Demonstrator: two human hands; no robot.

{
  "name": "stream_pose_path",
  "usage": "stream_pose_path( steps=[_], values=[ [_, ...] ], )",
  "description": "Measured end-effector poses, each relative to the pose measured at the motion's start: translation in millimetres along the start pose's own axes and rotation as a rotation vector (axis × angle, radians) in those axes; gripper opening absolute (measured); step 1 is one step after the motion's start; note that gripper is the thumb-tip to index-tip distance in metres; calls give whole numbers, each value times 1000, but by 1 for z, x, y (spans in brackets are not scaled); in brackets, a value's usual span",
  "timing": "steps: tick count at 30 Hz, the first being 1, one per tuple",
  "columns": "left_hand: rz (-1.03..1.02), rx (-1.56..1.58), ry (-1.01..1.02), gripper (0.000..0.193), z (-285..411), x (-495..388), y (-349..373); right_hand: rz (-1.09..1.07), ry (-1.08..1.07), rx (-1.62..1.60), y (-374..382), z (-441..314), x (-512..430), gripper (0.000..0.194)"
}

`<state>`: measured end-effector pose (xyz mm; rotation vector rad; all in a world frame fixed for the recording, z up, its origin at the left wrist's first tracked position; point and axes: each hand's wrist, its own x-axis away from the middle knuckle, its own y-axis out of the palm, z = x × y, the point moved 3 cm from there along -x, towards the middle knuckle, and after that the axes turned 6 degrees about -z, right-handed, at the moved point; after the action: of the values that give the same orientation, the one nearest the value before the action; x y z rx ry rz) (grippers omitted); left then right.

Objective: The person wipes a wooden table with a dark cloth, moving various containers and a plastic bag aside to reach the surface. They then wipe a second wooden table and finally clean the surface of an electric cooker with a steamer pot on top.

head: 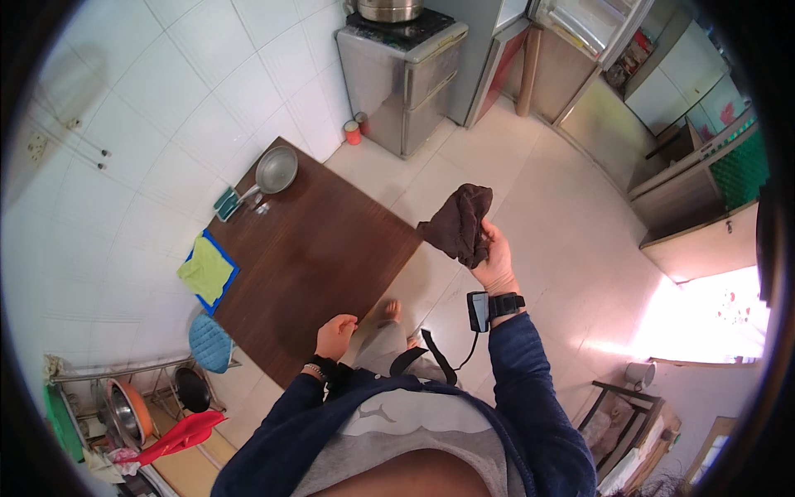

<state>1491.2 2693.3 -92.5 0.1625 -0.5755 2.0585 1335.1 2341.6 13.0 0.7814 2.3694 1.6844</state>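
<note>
My right hand (497, 264) grips a crumpled dark brown cloth (458, 225), holding it up over the tiled floor just beyond a corner of the table. A wrist-worn device with a cable sits below that hand. My left hand (336, 336) is loosely curled with nothing visible in it, by the near edge of the dark wooden table (323, 242). On the table's far end rests a grey metal pan (277, 171), its handle reaching a green container (227, 204). Along the wall side lie a yellow-green cloth (206, 268) on a blue mat (231, 281) and a blue quilted pad (210, 343).
Ahead stands a grey cabinet (372, 87) bearing a metal pot (390, 9), with a red can (352, 132) on the floor beside it. A metal rack (124, 371) with bowls and a red cloth (180, 437) is lower left. A stool-like stand (621, 419) is lower right.
</note>
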Motion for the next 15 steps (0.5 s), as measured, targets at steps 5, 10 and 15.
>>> stream_pose_path(
  steps=[5, 10, 15],
  values=[
    [56, 22, -71, 17, 9, -84, 2, -109, -18, 53, 38, -53, -66, 45],
    [142, 46, -139, 16, 28, -153, -19, 109, 131, 435, 30, -92, -142, 38],
    [306, 100, -188, 17, 44, -196, -31, 193, 226, 637, 2, -120, -216, 34]
  ],
)
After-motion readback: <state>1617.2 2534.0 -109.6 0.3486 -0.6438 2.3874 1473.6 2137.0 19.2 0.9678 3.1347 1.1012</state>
